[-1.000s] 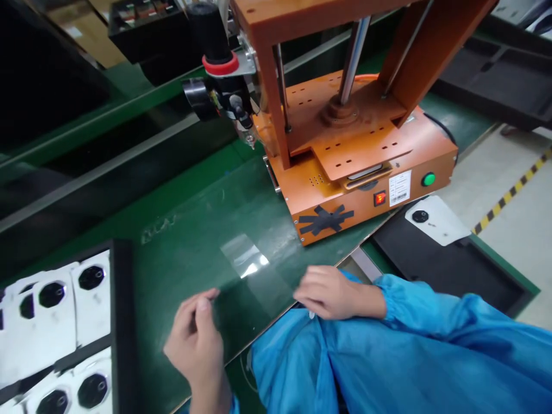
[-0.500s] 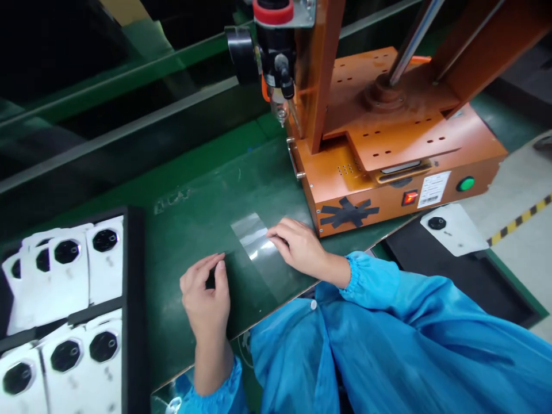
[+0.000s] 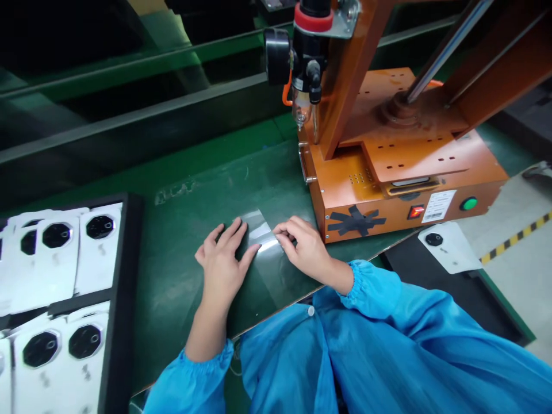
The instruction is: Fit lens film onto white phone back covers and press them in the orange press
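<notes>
A clear, glossy film sheet (image 3: 261,229) lies on the green work surface (image 3: 181,221) in front of me. My left hand (image 3: 224,259) is spread with its fingers apart, thumb and fingertips resting at the sheet's left edge. At the right edge, my right hand (image 3: 304,247) pinches the film between thumb and forefinger, the other fingers curled. Reflections make the film's lower outline hard to follow.
An orange press machine (image 3: 345,198) stands to the right behind my right hand. On the left, a black tray (image 3: 129,230) holds several white panels (image 3: 92,253) with dark camera discs. One more white panel (image 3: 451,250) lies on a black tray (image 3: 431,287) at the right.
My left hand has opened from a loose pinch and come up and right onto the film's left edge. My right hand stays at the film's right edge. The view has shifted slightly.
</notes>
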Tool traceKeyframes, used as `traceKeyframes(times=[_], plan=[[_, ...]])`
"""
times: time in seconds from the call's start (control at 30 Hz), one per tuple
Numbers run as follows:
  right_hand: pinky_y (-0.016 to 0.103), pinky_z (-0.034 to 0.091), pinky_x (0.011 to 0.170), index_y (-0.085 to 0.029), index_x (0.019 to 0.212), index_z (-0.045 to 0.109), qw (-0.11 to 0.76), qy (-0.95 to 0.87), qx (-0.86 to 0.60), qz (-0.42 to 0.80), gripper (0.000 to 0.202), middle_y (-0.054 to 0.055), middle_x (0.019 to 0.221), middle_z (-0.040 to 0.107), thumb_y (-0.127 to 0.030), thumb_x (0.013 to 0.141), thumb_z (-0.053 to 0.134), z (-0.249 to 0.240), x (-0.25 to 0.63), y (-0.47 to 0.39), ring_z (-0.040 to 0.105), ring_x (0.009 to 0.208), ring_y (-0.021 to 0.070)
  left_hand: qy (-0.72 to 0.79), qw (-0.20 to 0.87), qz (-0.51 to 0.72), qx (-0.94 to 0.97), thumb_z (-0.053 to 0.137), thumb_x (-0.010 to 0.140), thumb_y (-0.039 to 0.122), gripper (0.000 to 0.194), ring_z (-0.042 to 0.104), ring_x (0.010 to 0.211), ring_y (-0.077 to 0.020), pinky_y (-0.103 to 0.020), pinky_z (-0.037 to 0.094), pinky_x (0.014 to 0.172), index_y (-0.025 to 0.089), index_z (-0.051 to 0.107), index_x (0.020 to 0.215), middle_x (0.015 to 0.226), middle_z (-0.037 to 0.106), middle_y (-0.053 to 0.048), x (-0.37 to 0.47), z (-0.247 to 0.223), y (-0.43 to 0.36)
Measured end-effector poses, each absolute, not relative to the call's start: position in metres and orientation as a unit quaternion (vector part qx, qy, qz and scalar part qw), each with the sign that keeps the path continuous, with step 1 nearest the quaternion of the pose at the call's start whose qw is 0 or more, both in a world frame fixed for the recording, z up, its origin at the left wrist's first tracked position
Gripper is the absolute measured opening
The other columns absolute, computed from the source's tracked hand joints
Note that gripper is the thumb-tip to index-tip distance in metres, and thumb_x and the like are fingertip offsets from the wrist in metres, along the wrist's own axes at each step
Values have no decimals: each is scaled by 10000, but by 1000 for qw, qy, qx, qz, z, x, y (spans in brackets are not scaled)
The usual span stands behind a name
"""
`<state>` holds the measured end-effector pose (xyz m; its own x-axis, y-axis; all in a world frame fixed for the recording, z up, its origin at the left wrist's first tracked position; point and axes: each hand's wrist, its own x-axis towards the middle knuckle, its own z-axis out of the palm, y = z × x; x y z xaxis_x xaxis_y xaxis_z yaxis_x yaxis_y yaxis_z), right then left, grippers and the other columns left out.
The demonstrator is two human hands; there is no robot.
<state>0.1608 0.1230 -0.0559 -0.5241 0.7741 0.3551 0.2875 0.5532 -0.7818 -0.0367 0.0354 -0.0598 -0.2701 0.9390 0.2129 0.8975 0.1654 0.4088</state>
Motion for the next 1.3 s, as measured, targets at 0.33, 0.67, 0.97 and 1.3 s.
traceKeyframes(times=[0.33, 0.67, 0.97, 1.3], plan=[[398, 377, 851, -191, 1250, 632, 269, -933, -210, 112, 255, 71, 1113, 690, -257, 1070, 464, -52, 141, 112, 544, 1025, 219, 748, 82, 306, 583, 685, 899, 456, 281, 529, 1279, -297, -539, 326, 1109, 298, 707, 1131, 1267, 723, -20, -25, -65, 14], [394, 370, 828, -164, 1089, 672, 237, -954, -182, 18, 219, 64, 969, 663, -211, 1054, 460, -49, 138, 112, 505, 923, 225, 745, 28, 304, 593, 657, 929, 351, 141, 557, 1243, -276, -522, 302, 1074, 319, 760, 1020, 1205, 753, 3, -24, -72, 18], [392, 414, 750, -171, 986, 655, 344, -922, -175, 33, 89, 73, 1017, 688, -140, 903, 647, -41, 175, 99, 574, 884, 223, 752, 103, 203, 618, 475, 835, 118, 669, 375, 1440, -261, -547, 200, 1188, 329, 508, 1470, 1596, 457, 35, -15, -51, 19], [361, 499, 646, -242, 939, 651, 449, -788, -253, 338, 107, 66, 957, 614, -159, 872, 663, -52, 186, 90, 618, 848, 226, 789, 26, 242, 564, 455, 911, 179, 640, 412, 1452, -257, -496, 319, 1171, 284, 417, 1541, 1676, 303, -82, -37, -29, -1]])
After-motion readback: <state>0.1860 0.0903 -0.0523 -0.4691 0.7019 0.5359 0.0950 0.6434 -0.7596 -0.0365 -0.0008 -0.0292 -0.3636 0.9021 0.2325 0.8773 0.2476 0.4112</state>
